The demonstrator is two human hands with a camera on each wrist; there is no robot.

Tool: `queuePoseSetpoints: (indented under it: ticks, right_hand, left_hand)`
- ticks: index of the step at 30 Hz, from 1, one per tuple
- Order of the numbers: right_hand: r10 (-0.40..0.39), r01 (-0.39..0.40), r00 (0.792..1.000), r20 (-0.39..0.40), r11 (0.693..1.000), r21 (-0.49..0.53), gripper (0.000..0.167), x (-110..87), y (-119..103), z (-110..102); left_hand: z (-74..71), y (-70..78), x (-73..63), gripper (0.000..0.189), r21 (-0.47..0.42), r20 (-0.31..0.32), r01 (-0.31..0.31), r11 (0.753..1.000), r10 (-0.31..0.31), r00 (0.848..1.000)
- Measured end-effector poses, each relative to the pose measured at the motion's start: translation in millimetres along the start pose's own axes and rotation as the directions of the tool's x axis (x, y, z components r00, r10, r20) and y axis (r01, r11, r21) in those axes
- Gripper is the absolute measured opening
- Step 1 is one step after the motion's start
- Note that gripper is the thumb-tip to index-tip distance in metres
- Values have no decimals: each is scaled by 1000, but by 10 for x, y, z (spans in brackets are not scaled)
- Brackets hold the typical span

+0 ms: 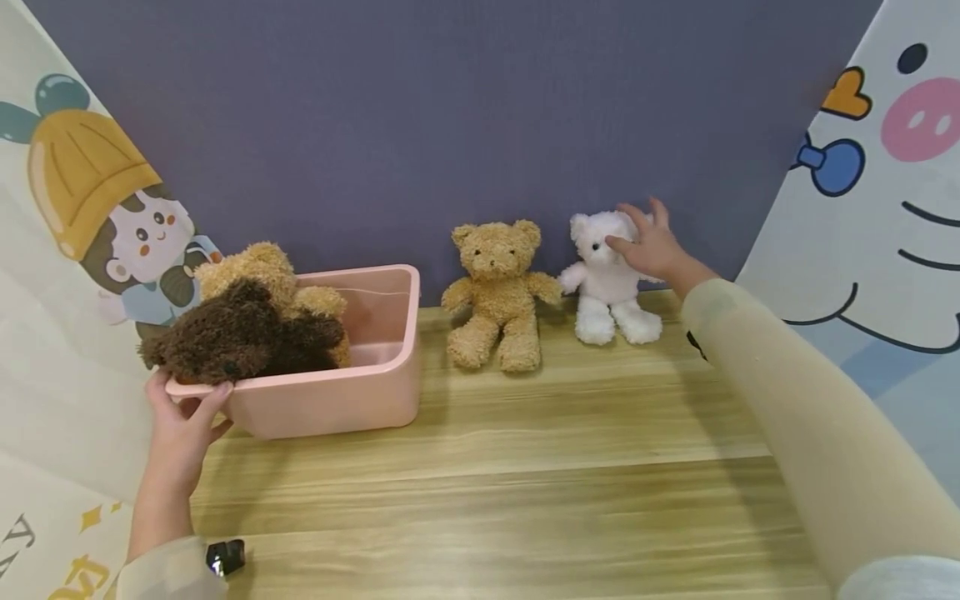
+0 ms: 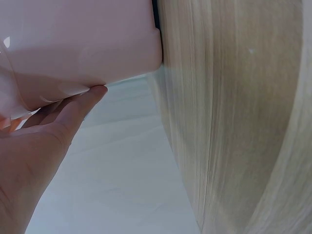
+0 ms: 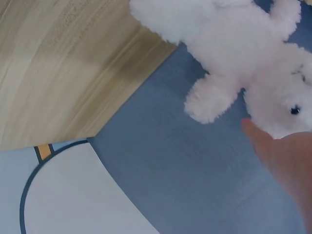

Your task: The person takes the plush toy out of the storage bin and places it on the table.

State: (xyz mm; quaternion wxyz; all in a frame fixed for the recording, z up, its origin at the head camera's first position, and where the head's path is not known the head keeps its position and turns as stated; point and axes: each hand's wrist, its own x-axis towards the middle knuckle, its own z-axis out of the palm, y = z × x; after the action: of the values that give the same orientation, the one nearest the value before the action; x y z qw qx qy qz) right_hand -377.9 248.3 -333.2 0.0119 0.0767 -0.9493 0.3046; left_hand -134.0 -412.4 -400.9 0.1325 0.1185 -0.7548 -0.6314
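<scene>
At the left, my left hand (image 1: 180, 429) holds the near left corner of a pink plastic bin (image 1: 322, 404), the thumb at its rim. Seen from the left wrist, fingers (image 2: 80, 105) lie against the bin's outer wall. Inside the bin, a dark brown plush toy (image 1: 240, 333) lies over a tan teddy bear (image 1: 258, 267). My right hand (image 1: 652, 246) is at the head of a white teddy bear (image 1: 611, 279), its fingers spread. In the right wrist view a fingertip (image 3: 251, 129) is beside the white bear's head; whether it presses there I cannot tell.
Between the bin and the white bear sits another tan teddy bear (image 1: 498, 292) against the grey-blue back wall (image 1: 480, 108). Cartoon-printed side panels (image 1: 885, 233) flank the wooden tabletop (image 1: 525, 483).
</scene>
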Motion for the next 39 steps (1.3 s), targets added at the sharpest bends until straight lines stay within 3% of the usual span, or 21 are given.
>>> queuePoseSetpoints:
  ticks: [9, 17, 28, 39]
  right_hand:
    - [10, -9, 999, -43, 999, 40, 84, -17, -215, -232]
    - [-20, 23, 999, -46, 997, 71, 85, -11, -583, -291]
    - [-111, 114, 993, -27, 985, 130, 86, -1, -1172, -170]
    - [-222, 214, 975, 31, 963, 164, 83, 33, -1798, 129]
  left_hand:
    - [1, -6, 25, 91, -4, -1, 1, 1000, -1, 1000]
    - [-29, -19, 5, 92, 18, -2, 18, 1000, -18, 1000]
    - [15, -61, 27, 91, -10, 27, 18, 1000, -18, 999]
    - [-14, -20, -2, 92, 2, 4, 13, 1000, -13, 1000]
